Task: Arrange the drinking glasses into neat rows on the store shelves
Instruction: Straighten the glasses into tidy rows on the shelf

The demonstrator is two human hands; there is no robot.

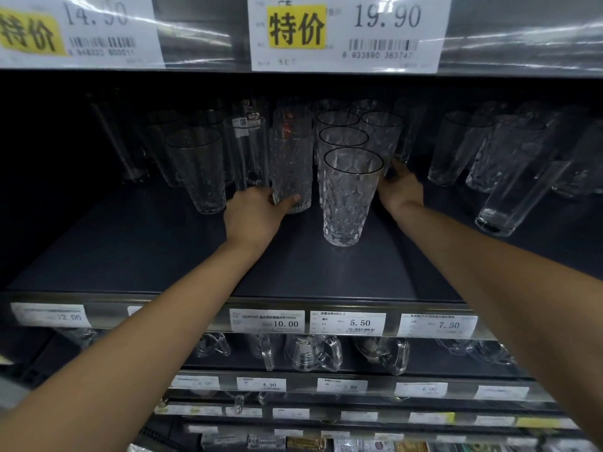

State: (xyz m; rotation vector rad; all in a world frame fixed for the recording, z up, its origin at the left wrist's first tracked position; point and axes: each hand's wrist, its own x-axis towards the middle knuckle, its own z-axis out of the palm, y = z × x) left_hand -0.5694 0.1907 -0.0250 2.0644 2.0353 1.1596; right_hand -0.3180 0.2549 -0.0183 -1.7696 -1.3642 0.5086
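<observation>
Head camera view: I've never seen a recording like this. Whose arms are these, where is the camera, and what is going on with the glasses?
No machine here: a person wears one wide-angle camera on the head, looking down at their own bare arms. The left hand grips a tall textured clear glass tumbler near its base. The right hand reaches past the front dimpled clear glass toward the ones behind; whether it grips one is hidden. More clear glasses stand on the dark shelf, with white price labels along its edge.

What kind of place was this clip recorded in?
Most likely a shop's glassware aisle: barcoded price tags front the shelves, drinking glasses stand grouped on one, and glass mugs sit on the shelf below.
</observation>
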